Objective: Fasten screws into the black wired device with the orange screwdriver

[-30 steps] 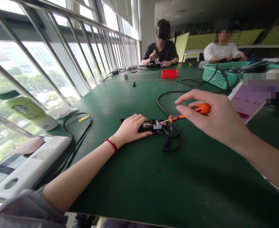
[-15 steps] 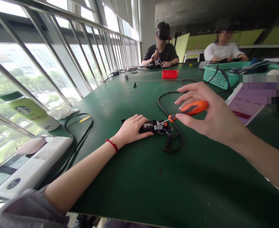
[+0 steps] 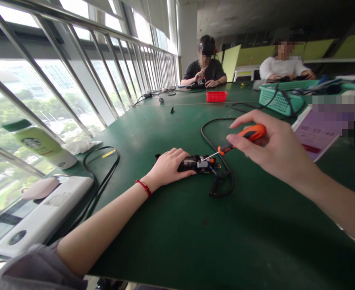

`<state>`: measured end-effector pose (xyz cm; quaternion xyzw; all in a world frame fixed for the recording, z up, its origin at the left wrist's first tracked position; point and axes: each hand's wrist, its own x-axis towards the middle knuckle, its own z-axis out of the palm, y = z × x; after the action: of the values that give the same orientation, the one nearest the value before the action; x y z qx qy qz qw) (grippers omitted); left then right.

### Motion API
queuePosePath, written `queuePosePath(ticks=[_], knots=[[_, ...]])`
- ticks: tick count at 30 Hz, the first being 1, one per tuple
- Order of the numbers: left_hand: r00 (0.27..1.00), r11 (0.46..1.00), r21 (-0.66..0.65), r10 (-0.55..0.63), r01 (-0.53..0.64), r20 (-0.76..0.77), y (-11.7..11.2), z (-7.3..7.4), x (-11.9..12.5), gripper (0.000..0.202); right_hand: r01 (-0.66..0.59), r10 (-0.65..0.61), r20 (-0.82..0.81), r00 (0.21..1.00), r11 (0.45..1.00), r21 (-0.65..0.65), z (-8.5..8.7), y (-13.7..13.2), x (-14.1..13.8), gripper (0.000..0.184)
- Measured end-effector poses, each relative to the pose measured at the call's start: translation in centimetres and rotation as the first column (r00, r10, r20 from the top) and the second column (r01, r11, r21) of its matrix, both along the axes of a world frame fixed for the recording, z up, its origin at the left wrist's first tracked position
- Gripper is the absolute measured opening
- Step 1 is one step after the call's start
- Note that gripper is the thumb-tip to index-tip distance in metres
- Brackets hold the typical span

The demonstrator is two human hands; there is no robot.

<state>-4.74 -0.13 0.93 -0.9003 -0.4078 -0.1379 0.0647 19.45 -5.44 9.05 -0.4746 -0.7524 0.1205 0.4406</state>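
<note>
A black corded device [image 3: 189,163], with its inner parts and wires exposed at the right end, lies on the green table [image 3: 171,233]. My left hand [image 3: 169,165] is wrapped over its left part and holds it against the table. In my right hand [image 3: 270,141] is a screwdriver [image 3: 246,135] with an orange and black handle, gripped between thumb and fingers. Its thin shaft slants down left, and the tip meets the device near a grey block [image 3: 203,164]. Exactly what the tip touches is too small to tell. Blue and yellow wires show beside the block.
The device's black cord [image 3: 206,128] loops behind it. At the left are a green bottle [image 3: 41,145], a white box [image 3: 47,213] and a black cable [image 3: 117,161]. Farther back stand a red tray [image 3: 216,96], a teal basket [image 3: 275,100] and a tilted purple screen [image 3: 314,133]. Two people sit beyond.
My right hand has closed its fingers nearer round the screwdriver handle, which has turned slightly. My left hand stays on the device.
</note>
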Motion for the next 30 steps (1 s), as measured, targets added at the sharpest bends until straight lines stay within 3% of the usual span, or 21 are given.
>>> queuePosePath(ticks=[3, 7, 13, 15, 19, 24, 30], knots=[[1.0, 1.0, -0.005, 0.0, 0.0, -0.001, 0.01, 0.0, -0.01, 0.052, -0.01, 0.006, 0.084, 0.996, 0.999, 0.047, 0.24, -0.34, -0.03, 0.013], [1.0, 1.0, -0.016, -0.002, 0.002, 0.004, -0.01, 0.06, -0.01, 0.052, -0.108, 0.108, -0.05, 0.993, 0.994, -0.005, -0.08, -0.19, -0.12, 0.044], [1.0, 1.0, -0.008, 0.001, -0.001, 0.004, 0.04, 0.01, -0.07, 0.052, -0.084, 0.084, -0.004, 0.996, 0.983, -0.163, 0.03, 0.06, 0.07, 0.012], [1.0, 1.0, -0.009, 0.003, -0.003, 0.002, 0.04, 0.01, -0.09, 0.052, -0.086, 0.087, -0.001, 0.996, 0.988, -0.126, 0.06, 0.09, 0.07, 0.011], [1.0, 1.0, -0.012, -0.001, 0.001, 0.002, 0.01, 0.08, -0.07, 0.052, -0.115, 0.113, -0.061, 0.992, 0.993, -0.027, -0.2, 0.13, -0.04, 0.032], [1.0, 1.0, -0.01, -0.006, 0.006, 0.006, 0.1, 0.05, -0.09, 0.051, -0.108, 0.111, 0.015, 0.994, 0.985, -0.133, -0.01, -0.24, -0.15, 0.01], [1.0, 1.0, -0.009, -0.009, 0.009, 0.016, 0.23, -0.16, -0.16, 0.051, -0.112, 0.111, -0.02, 0.994, 0.992, -0.054, -0.2, -0.23, -0.1, 0.021]])
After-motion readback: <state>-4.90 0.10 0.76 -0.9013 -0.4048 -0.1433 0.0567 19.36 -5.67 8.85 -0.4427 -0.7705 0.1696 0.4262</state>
